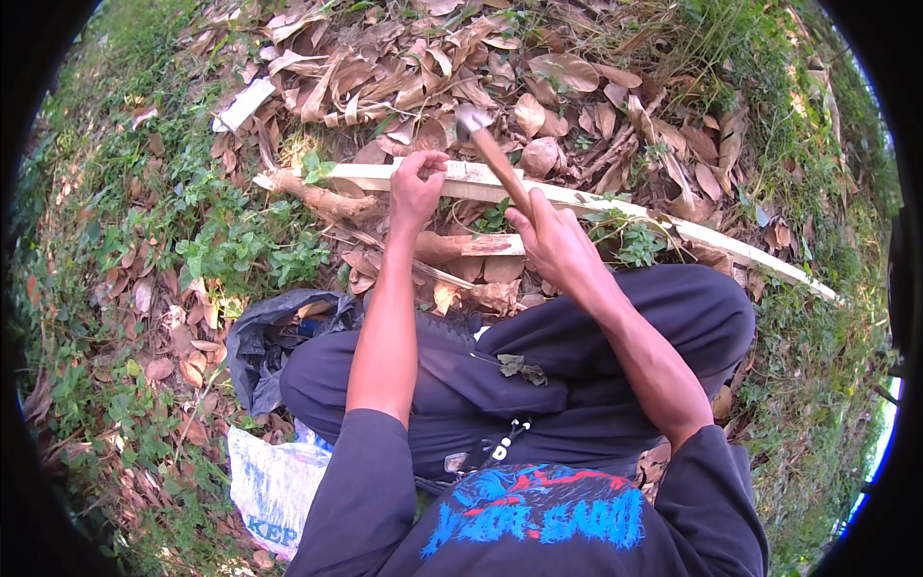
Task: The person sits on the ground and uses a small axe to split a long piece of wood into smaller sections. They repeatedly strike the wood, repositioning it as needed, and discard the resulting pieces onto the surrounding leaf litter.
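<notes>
We record outdoor ground in daylight, with one bed of dry brown leaves [562, 69] as our landmark. Nearer us and left of the bed: low green plants [207, 240], fallen leaves among them. Nearer us and right of it: grass [827, 413]. At its left edge: one whitish slab [244, 105].

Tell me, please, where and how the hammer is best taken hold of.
I'd grip the hammer low on its slim wooden handle, coming from the person's right, as the right hand does: it slants back toward that side, with the metal head at the far end.
</notes>
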The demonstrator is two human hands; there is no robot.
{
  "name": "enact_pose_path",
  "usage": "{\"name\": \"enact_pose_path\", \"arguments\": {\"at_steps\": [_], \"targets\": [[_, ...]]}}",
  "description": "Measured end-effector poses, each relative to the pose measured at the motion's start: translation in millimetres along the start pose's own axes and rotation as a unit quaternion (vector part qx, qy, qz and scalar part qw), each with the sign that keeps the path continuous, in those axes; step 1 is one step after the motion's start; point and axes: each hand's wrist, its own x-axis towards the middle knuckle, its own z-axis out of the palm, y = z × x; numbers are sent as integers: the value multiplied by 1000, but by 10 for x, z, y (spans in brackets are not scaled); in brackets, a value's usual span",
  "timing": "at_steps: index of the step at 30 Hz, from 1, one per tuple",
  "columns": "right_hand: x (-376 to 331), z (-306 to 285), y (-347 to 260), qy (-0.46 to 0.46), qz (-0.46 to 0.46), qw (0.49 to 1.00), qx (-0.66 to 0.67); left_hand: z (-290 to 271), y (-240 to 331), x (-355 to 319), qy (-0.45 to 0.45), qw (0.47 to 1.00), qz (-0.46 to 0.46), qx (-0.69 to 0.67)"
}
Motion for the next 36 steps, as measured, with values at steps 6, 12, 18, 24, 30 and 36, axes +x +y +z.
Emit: {"name": "enact_pose_path", "arguments": {"at_steps": [6,12,18,24,30,36], "targets": [[23,-236,-82,27,-21,999,3,-13,-23,-19,-10,999,-28,-32],[-94,-382,-270,127,-50,987,81,-12,-16,-8,-5,1000,-7,-2],[-147,-351,-262,120,-54,987,88,-17,-12,-4,-3,1000,-7,5],[-4,36,19,150,-92,982,65,-2,-2,6,-5,1000,-17,-7],[8,17,27,-18,7,999,-37,-14,-41,-17,-15,998,-34,-47],[-55,-218,-144,69,-31,997,0,-3,-27,5,-9,999,-25,-31]]}}
